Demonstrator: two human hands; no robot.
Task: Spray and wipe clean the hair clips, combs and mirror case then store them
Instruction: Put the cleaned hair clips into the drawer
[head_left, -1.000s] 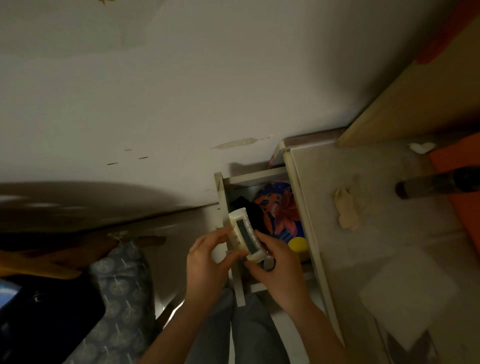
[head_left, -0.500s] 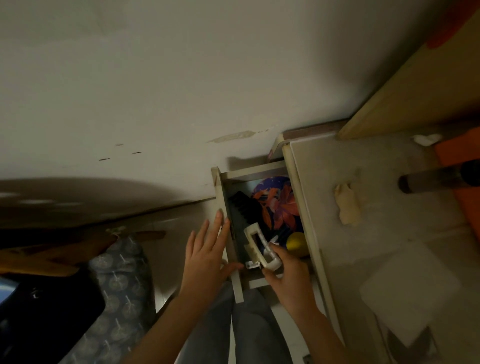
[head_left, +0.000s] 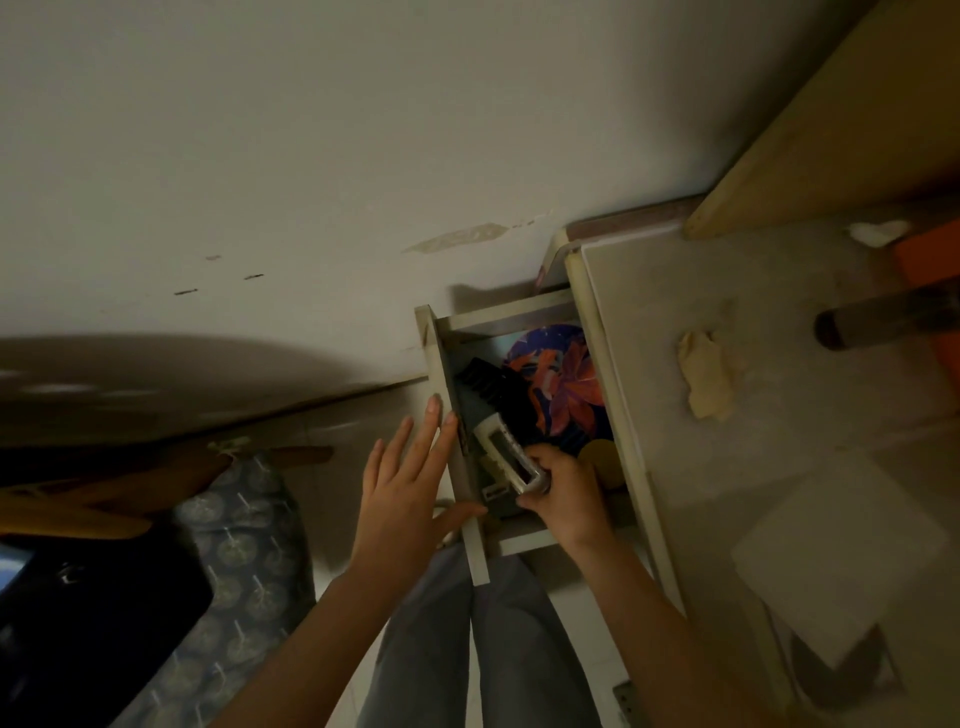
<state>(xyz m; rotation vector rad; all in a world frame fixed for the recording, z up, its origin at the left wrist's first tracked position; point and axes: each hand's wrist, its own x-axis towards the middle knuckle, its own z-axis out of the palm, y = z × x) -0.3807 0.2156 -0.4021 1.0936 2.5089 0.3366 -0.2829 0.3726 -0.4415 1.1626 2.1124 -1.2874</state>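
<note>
Nearest, left hand flat, fingers straight, against pale wooden drawer's front panel. Right hand curled round cream rectangular mirror case, lowered inside drawer. Beyond, black comb beside orange-blue floral pouch.

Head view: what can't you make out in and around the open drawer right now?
- White case: its near end is covered by the right hand, so the grip is not clear.
- Yellow object: mostly hidden behind that hand.
- Drawer floor: dim and crowded by the black comb and floral item.
- Dark bottle: blurred, cut by the right edge.
</note>
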